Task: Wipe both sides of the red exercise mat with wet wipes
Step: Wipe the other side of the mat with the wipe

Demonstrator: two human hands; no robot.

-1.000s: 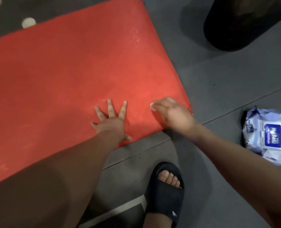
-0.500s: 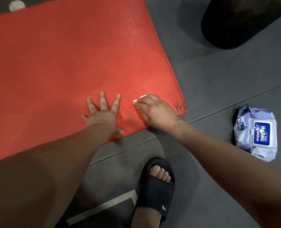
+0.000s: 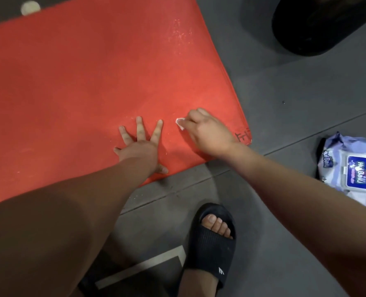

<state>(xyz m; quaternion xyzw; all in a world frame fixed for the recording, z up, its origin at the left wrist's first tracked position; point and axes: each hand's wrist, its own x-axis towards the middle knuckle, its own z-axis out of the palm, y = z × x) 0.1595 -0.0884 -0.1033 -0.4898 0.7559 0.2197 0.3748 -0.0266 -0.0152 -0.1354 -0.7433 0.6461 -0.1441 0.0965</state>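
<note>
Far L, top: pale round spot [image 3: 30, 7] on the dark floor just past the mat's far edge; can't tell what it is. Red exercise mat [image 3: 81, 82] lies flat on the floor, fills L + centre of view, one face up. L hand [image 3: 139, 146] flat on the mat nr its near edge, fingers spread wide, holding nothing; prob. pinning the mat down. Just R of it, wet wipe [image 3: 180, 123] bunched small, white tip showing past the R hand [image 3: 207, 133], which is curled round it + presses it to the mat nr the near R corner. Black hand-drawn marks [image 3: 243, 136] on that corner, unreadable. Progress (judgement): upper face being wiped, work at near R corner. Whitish speckling [image 3: 181, 31] nr the far R edge suggests that patch isn't done. No wet/dry boundary visible, so fraction covered unknown. Underside hidden; can't tell if it's been wiped. Surface: mat matte, faintly mottled. Floor [image 3: 285, 108] dark grey tiles w/ seams, pale specks by the mat's near edge. Below centre: foot in black slide [image 3: 210, 249]. Top R: big black rounded object [image 3: 319, 24], unidentified. Far R: wipes pack [image 3: 353, 170], purple/white, crumpled, on the floor well apart from the mat.
</note>
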